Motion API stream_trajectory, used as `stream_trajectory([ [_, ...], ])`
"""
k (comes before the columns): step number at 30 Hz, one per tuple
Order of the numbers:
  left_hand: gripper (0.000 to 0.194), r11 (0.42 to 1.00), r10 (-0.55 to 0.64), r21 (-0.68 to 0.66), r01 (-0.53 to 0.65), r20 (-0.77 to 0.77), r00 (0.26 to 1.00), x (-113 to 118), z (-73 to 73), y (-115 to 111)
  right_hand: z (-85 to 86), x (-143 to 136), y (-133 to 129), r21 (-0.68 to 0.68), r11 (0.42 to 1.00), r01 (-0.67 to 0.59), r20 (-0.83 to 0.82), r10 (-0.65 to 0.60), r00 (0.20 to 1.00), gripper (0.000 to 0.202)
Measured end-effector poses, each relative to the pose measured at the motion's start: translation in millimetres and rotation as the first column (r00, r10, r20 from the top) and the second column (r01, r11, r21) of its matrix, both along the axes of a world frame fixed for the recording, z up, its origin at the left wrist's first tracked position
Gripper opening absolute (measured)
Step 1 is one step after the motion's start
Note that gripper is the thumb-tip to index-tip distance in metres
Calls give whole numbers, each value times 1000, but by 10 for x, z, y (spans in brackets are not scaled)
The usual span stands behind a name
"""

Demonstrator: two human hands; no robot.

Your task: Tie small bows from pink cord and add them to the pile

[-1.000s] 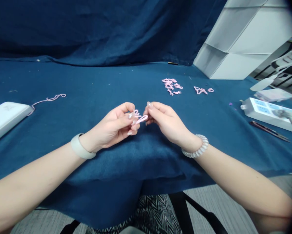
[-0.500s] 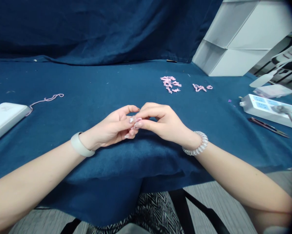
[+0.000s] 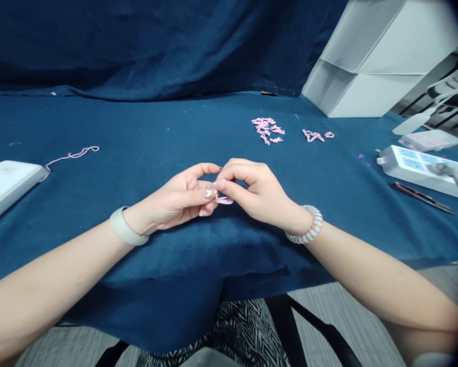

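Observation:
Near the front edge of the blue-covered table, my left hand point(image 3: 181, 199) pinches a small pink cord point(image 3: 225, 200) between thumb and fingers. A loop of that cord shows just below the fingertips. My right hand point(image 3: 254, 191) meets it from the right, its thumb and index finger closed at the same spot; whether they grip the cord is hidden. Farther back lies a cluster of small pink cord pieces point(image 3: 263, 126), with a few more pink pieces point(image 3: 313, 136) to its right.
At left, a pink cord point(image 3: 72, 154) runs from a white box-shaped object point(image 3: 10, 178). On the right are a power strip point(image 3: 416, 165), dark tweezers or snips point(image 3: 420, 197), a clear flat case point(image 3: 430, 139) and white storage boxes point(image 3: 374, 94). A blue curtain point(image 3: 156, 46) hangs behind.
A pink loop now shows below my fingertips, where only a bit of pink was visible between them before. My right thumb and index finger have risen slightly.

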State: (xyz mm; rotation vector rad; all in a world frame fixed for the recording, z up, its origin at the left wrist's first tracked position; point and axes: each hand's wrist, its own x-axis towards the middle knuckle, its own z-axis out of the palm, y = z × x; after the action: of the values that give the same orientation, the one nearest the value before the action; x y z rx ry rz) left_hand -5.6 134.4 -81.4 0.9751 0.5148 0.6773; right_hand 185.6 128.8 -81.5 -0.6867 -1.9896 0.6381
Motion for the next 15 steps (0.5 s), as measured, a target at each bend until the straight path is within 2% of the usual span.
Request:
stream_trajectory([
  [8, 51, 998, 63, -26, -63, -16, 998, 26, 28, -19, -12, -2, 1, 204, 977, 56, -1, -57, 998, 18],
  [10, 50, 998, 65, -12, -65, -9, 998, 23, 18, -18, 0, -2, -1, 200, 978, 56, 5, -59, 998, 19],
  [15, 47, 999, 49, 0, -49, 7, 999, 4, -9, -10, 34, 44, 5, 60, 998, 19, -22, -17, 1000, 11],
])
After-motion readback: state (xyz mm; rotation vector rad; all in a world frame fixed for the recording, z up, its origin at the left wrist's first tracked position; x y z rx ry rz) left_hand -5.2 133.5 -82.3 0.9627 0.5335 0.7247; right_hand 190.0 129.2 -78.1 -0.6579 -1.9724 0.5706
